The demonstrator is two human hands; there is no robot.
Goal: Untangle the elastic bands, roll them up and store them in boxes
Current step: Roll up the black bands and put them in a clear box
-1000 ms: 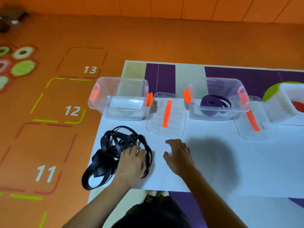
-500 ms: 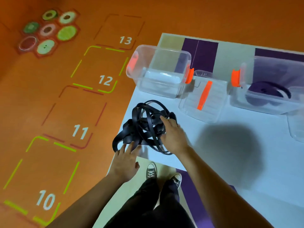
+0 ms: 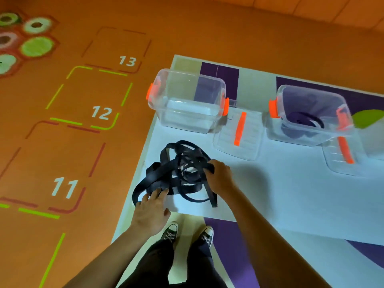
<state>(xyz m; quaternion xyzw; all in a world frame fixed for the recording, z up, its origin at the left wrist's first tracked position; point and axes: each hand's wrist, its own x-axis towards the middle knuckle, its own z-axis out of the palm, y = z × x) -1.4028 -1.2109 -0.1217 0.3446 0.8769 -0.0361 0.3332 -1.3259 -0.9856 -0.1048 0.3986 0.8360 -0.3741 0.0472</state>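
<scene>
Person, seen from the head camera. Both arms bare from forearm to left hand (image 3: 152, 213) and right hand (image 3: 221, 177), rising from the lower frame edge. Trousers (image 3: 158, 265): black, lower centre. Left sneaker (image 3: 170, 232) and right sneaker (image 3: 205, 235): dark canvas, white toe caps, white laces.

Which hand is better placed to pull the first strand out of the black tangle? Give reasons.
Right, probably. The right hand grips strands at the right of the tangle; the left hand lies with straight fingers at its near edge, better for pinning it.
</scene>
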